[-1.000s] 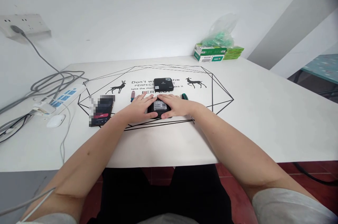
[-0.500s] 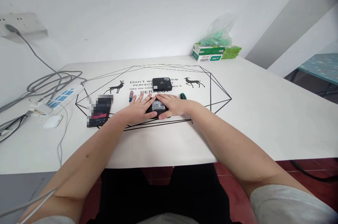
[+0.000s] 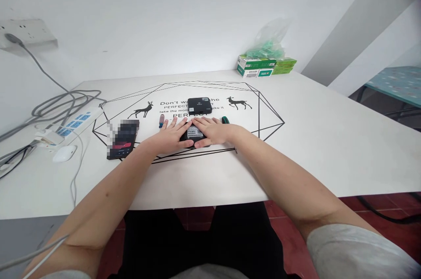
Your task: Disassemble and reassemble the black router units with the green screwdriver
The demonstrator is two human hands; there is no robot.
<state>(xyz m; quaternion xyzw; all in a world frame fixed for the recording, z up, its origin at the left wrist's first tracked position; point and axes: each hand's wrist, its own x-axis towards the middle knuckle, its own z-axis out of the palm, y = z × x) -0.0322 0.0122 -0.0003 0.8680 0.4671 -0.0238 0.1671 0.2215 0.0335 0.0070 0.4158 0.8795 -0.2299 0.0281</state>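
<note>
Both my hands lie flat with fingers spread over a black box-shaped device [image 3: 194,133] that has a white printed label on top. My left hand [image 3: 171,136] covers its left side and my right hand [image 3: 210,131] its right side, so its edges are mostly hidden. Just beyond the fingers sits a second black square device [image 3: 199,105] with small stickers. A screwdriver with a pinkish clear and blue handle [image 3: 161,121] lies by my left fingertips. Beside my right hand a green and black handle [image 3: 225,119] shows in part.
A phone [image 3: 123,139], partly pixelated, lies left of my hands. Farther left are a power strip [image 3: 77,123], a white earbud case [image 3: 65,153] and coiled grey cables [image 3: 62,99]. Green and white boxes [image 3: 256,66] under a plastic bag [image 3: 269,44] stand at the back right.
The view has shifted slightly. My right hand's fingers are spread a little wider, and a bit more of the label shows between my hands. The devices stay in place.
</note>
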